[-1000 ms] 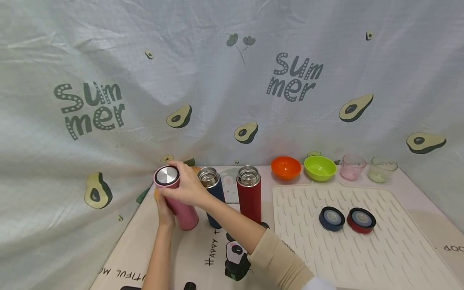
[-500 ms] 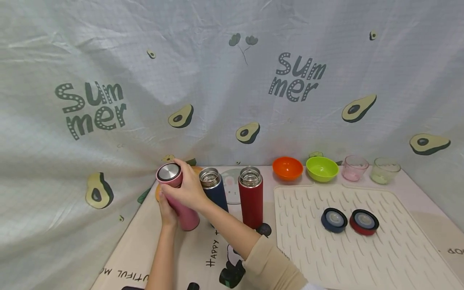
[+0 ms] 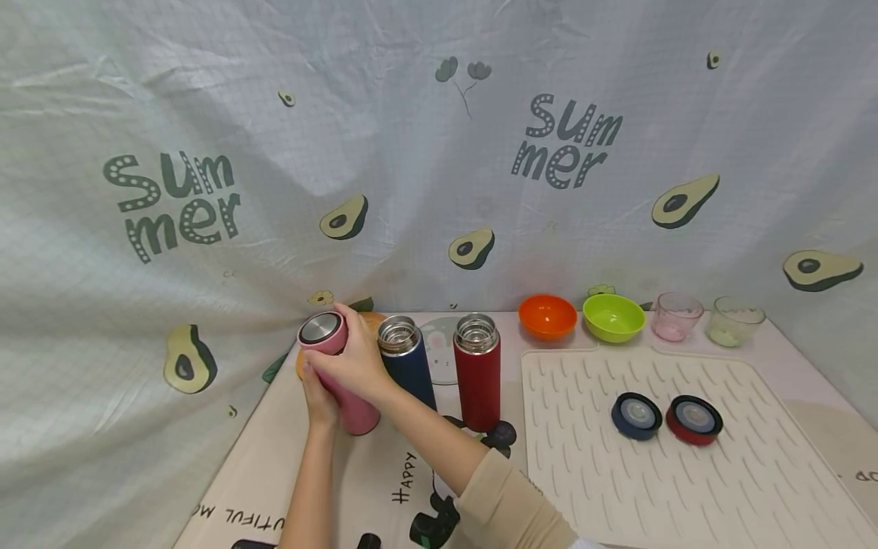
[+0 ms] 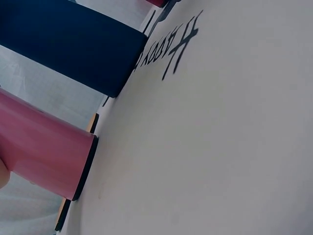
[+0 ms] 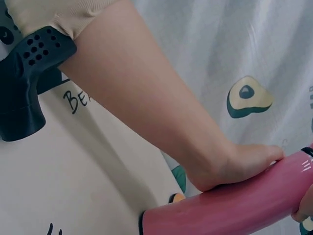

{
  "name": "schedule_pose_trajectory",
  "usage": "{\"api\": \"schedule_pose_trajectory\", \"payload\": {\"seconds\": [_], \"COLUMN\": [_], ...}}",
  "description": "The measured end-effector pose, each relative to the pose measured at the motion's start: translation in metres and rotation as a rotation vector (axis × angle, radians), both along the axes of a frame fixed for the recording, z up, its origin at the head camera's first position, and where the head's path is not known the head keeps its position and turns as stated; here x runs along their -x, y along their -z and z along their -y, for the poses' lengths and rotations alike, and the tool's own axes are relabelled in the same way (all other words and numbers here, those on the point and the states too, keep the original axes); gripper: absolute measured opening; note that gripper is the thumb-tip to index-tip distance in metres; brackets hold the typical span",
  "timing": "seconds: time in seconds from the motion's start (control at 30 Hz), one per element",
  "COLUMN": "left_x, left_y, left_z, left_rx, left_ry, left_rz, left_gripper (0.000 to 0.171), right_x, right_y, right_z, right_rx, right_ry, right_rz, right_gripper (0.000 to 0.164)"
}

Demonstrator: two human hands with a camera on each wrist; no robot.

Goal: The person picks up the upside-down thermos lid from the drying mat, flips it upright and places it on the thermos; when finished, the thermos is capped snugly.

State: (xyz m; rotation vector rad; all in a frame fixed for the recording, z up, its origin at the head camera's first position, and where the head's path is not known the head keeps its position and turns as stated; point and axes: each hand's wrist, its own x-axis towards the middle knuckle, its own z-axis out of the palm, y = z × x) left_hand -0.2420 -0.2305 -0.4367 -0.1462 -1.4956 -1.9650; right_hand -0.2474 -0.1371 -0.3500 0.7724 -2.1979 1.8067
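Note:
A pink vacuum flask (image 3: 360,415) stands at the left of the table, capped by a pink lid (image 3: 321,328) with a silvery top. My left hand (image 3: 321,398) holds its body from the near left side. Around the lid, my right hand (image 3: 355,361) grips with thumb in front and fingers behind. The flask's base (image 4: 87,169) rests on the table in the left wrist view. Just right of it are a blue flask (image 3: 408,374), partly behind the right hand and forearm, and a red flask (image 3: 478,389); both are uncapped, steel mouths showing.
A blue lid (image 3: 636,416) and a red lid (image 3: 694,420) lie on a cream ribbed mat (image 3: 583,488) at the right. Behind it stand an orange bowl (image 3: 547,317), a green bowl (image 3: 613,319), a pink glass (image 3: 676,317) and a greenish glass (image 3: 735,322). A printed curtain (image 3: 411,152) hangs behind.
My right hand's fingers have shifted slightly round the pink flask's lid, while the left hand keeps its hold. The head view has drifted a little, moving the scene slightly rightward.

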Motion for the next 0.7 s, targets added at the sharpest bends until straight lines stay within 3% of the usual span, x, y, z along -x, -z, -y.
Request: {"api": "schedule_pose_trajectory", "payload": {"seconds": [0.17,0.33,0.5,0.6,0.7], "left_x": [0.001,0.000,-0.005,-0.008,-0.009], "left_y": [0.001,0.000,0.001,0.004,0.005], "left_z": [0.001,0.001,0.006,0.011,0.015], "left_rx": [-0.019,-0.030,0.112,0.209,0.260], "left_ry": [0.015,0.008,0.030,0.059,0.106], "left_rz": [-0.010,0.030,0.033,0.008,-0.001], "left_gripper": [0.056,0.057,0.052,0.048,0.045], "right_x": [-0.003,-0.004,-0.001,0.000,0.001], "right_y": [0.001,0.002,0.005,0.005,0.005], "right_z": [0.003,0.008,0.007,0.005,0.005], "right_rx": [-0.028,-0.051,-0.007,0.040,0.073], "right_ry": [0.044,0.104,0.033,-0.029,-0.039], "right_rz": [0.053,0.101,0.075,0.071,0.093], "right_gripper": [0.073,0.071,0.066,0.065,0.066]}}
